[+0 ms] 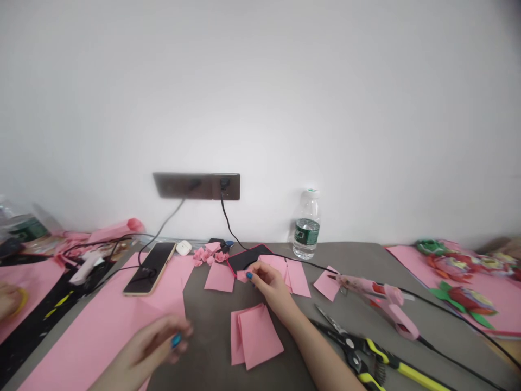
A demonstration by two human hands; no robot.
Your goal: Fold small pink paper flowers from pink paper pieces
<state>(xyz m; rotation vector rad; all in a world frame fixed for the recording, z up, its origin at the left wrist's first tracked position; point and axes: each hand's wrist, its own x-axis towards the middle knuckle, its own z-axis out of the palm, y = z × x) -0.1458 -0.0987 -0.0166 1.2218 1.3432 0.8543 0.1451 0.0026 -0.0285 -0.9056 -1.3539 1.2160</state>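
My right hand [266, 279] pinches a small folded pink paper piece [241, 276] between thumb and fingertips, above the front edge of a black pad with a red rim [254, 254]. My left hand [157, 345] is slightly blurred; its fingers are loosely curved and apart from the thumb, with nothing visible in them. It hovers beside a large pink paper sheet [109, 320]. Between my hands and nearer to me lies a stack of pink paper squares [260, 336]. Small pink paper flowers [209, 253] cluster behind, near a single pink square [220, 278].
On the right lie a pink glue gun [391, 301] with its cord and yellow-handled pliers [354, 347]. A water bottle [306, 228] stands by the wall. A phone [150, 269] rests at left; another person's hand [8, 300] shows at the far left. Paper flowers [468, 298] lie far right.
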